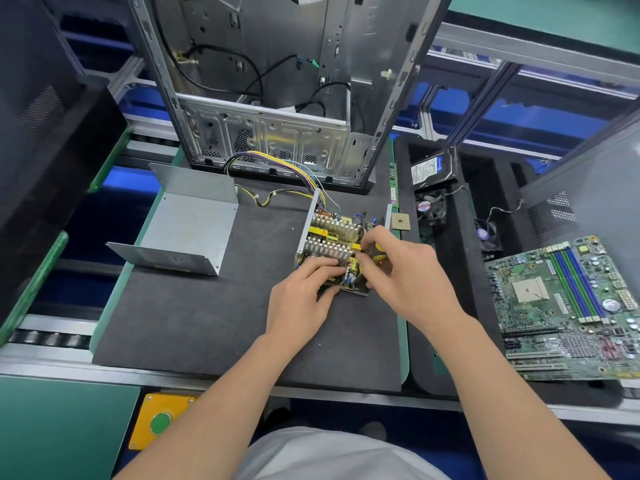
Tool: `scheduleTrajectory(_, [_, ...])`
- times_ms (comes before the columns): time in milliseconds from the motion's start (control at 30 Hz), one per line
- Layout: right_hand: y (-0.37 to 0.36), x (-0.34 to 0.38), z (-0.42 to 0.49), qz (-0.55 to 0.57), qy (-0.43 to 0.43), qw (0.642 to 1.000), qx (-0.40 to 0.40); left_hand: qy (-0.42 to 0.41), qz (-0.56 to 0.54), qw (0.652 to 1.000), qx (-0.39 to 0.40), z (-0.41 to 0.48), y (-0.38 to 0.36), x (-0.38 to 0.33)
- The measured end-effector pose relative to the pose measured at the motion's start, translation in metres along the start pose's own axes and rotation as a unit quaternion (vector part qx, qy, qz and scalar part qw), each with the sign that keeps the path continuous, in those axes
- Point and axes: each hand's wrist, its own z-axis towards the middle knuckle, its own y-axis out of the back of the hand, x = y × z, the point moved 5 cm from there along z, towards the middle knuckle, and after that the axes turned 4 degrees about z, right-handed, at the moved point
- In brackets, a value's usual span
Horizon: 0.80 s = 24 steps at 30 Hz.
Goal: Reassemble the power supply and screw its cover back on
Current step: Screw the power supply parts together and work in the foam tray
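The open power supply [332, 237] lies on the dark mat [214, 327], its heat sinks and circuit board bare and its bundle of coloured wires [277, 164] looping off to the back. The grey U-shaped cover [188, 225] lies apart to its left, open side up. My left hand [304, 299] grips the near edge of the supply, fingers curled onto the board. My right hand [403, 271] holds a yellow-and-black screwdriver [372, 251] over the right side of the board; the tip is hidden.
An empty computer case [270, 98] stands behind the mat. A black foam tray [460, 271] on the right holds a hard drive [433, 169], two fans, a CPU [400, 222] and a motherboard [568, 310]. A yellow box with a green button [161, 422] sits near left.
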Motion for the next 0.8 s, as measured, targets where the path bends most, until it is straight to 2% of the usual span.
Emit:
scheduleTrajectory(100, [0.004, 0.003, 0.005, -0.056, 0.0, 0.998, -0.02, -0.005, -0.035, 0.999, 0.016, 0.0, 0.0, -0.003])
scheduleTrajectory(233, [0.004, 0.007, 0.012, -0.055, -0.008, 0.998, -0.009, -0.007, -0.111, 0.991, 0.075, 0.016, -0.002, -0.018])
scheduleTrajectory(433, [0.011, 0.01, 0.019, -0.097, -0.023, 0.995, 0.006, 0.056, -0.234, 0.963, 0.125, 0.049, 0.01, -0.03])
scheduleTrajectory(500, [0.018, 0.013, 0.023, -0.102, -0.016, 0.995, 0.009, 0.025, -0.231, 0.962, 0.143, 0.057, 0.013, -0.036])
scheduleTrajectory(567, [0.028, 0.015, 0.026, -0.056, 0.018, 0.998, 0.001, 0.015, -0.223, 0.961, 0.164, 0.063, 0.014, -0.037])
scheduleTrajectory(667, [0.037, 0.023, 0.029, -0.015, 0.075, 0.996, 0.038, 0.009, -0.222, 0.952, 0.21, 0.069, 0.012, -0.033])
scheduleTrajectory(800, [0.038, 0.027, 0.037, -0.059, 0.048, 0.996, 0.048, 0.035, -0.252, 0.936, 0.243, 0.073, 0.011, -0.028])
